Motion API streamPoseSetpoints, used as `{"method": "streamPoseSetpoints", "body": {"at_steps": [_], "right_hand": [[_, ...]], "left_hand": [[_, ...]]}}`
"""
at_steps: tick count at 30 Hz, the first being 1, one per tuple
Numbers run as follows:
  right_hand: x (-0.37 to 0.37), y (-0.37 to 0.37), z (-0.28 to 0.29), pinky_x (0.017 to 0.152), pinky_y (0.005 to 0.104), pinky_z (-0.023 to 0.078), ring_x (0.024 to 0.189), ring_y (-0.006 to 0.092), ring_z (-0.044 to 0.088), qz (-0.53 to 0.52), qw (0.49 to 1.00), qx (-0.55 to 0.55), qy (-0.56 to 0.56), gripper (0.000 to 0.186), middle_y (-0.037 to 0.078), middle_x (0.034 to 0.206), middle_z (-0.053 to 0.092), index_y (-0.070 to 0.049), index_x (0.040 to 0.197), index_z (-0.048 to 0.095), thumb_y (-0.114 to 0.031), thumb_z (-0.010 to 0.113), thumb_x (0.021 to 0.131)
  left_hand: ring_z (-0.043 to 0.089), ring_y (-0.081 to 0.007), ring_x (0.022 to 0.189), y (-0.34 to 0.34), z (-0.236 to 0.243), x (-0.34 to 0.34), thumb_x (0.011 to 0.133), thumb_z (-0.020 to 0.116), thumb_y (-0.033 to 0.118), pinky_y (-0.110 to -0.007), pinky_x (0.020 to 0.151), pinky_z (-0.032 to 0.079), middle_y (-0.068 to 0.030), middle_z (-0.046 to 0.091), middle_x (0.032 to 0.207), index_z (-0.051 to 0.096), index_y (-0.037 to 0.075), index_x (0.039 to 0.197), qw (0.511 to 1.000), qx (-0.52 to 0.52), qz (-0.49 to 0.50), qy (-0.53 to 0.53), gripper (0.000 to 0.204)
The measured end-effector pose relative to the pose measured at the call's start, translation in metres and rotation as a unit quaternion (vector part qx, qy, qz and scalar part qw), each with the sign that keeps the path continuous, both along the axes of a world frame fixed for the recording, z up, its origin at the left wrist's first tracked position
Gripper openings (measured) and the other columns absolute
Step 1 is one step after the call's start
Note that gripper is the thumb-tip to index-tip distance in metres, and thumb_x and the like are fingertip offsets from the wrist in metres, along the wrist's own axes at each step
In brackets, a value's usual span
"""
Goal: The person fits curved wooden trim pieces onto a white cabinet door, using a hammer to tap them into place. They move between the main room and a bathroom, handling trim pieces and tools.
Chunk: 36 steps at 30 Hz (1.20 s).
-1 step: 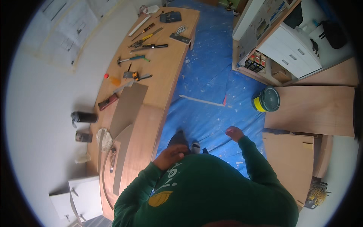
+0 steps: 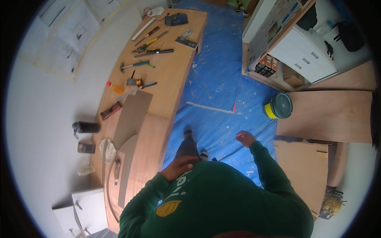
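Left foot (image 2: 188, 133) advanced | workbench (image 2: 170, 79) left of left fingers (image 2: 187, 160) | finger closure: cannot tell

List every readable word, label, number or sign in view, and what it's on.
Green sweatshirt: white lettering on the front; wording not copied.
Wall drawings: any writing too small to read.
Small stacked boxes: any print too blurred to read.
Bucket: nothing legible on its yellow band.

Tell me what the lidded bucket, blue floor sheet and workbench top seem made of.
Lidded bucket: probably smooth plastic, from its rounded rim and soft shine. Blue floor sheet: likely plastic, slightly shiny, given its creases. Workbench top: wood or wood-look board, satin, from its brown tone and soft reflections.
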State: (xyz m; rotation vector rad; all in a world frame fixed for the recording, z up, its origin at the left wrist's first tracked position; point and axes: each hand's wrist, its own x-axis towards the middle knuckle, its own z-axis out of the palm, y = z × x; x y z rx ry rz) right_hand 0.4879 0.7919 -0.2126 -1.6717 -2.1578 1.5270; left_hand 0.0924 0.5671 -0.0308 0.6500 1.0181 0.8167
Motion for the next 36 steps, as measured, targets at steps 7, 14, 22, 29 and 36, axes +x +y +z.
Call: {"method": "streamPoseSetpoints", "body": {"at_steps": [7,14,22,29,36], "right_hand": [[0.083,0.175,-0.026,0.079,0.0481,0.052,0.089,0.0354,0.067,-0.011,0.980,0.180,-0.088,0.030,0.017,0.094,0.070,-0.006,0.085,0.070,-0.033,0.059,0.092],[0.150,0.176,-0.032,0.053,0.0409,0.054,0.059,0.0221,0.064,-0.285,0.883,-0.298,-0.224,0.026,0.008,0.075,0.068,-0.006,0.090,0.068,-0.032,0.067,0.094],[0.128,0.382,-0.086,0.065,0.0458,0.057,0.070,0.0259,0.071,-0.111,0.929,-0.287,-0.207,0.036,0.012,0.082,0.073,-0.005,0.087,0.072,-0.038,0.060,0.095],[0.065,0.778,-0.072,0.087,0.0534,0.049,0.097,0.0417,0.064,-0.079,0.988,-0.039,-0.130,0.036,0.020,0.095,0.069,-0.010,0.090,0.071,-0.040,0.052,0.095],[-0.008,1.125,0.003,0.078,0.0325,0.052,0.085,0.0183,0.065,-0.263,0.960,0.093,0.001,0.013,0.007,0.087,0.070,-0.009,0.093,0.071,-0.020,0.064,0.092]], "left_hand": [[0.058,-0.0227,0.125,0.232,-0.018,-0.055,0.102,0.062,0.018,-0.035,0.108,0.044,-0.0124,0.063,0.131,0.062,0.003,0.134,0.996,0.080,-0.043,-0.001,0.035],[0.064,-0.0228,0.106,0.522,-0.003,-0.083,0.107,0.056,0.024,-0.036,0.096,0.049,-0.0112,0.068,0.098,0.062,0.001,0.096,0.968,0.207,-0.041,0.137,0.027],[0.066,-0.0205,0.097,0.809,-0.046,-0.044,0.109,0.049,0.032,-0.036,0.088,0.050,-0.0088,0.064,0.086,0.059,0.003,0.088,0.972,0.194,-0.103,0.080,0.038],[0.066,-0.0172,0.098,1.004,-0.003,-0.060,0.105,0.058,0.016,-0.032,0.088,0.051,-0.0076,0.068,0.097,0.064,0.002,0.100,0.970,0.187,-0.073,0.136,0.016],[0.058,-0.0213,0.123,1.249,-0.027,-0.107,0.095,0.069,0.044,-0.038,0.108,0.044,-0.0107,0.063,0.128,0.057,0.003,0.132,0.976,0.186,-0.110,0.041,0.056]]}}
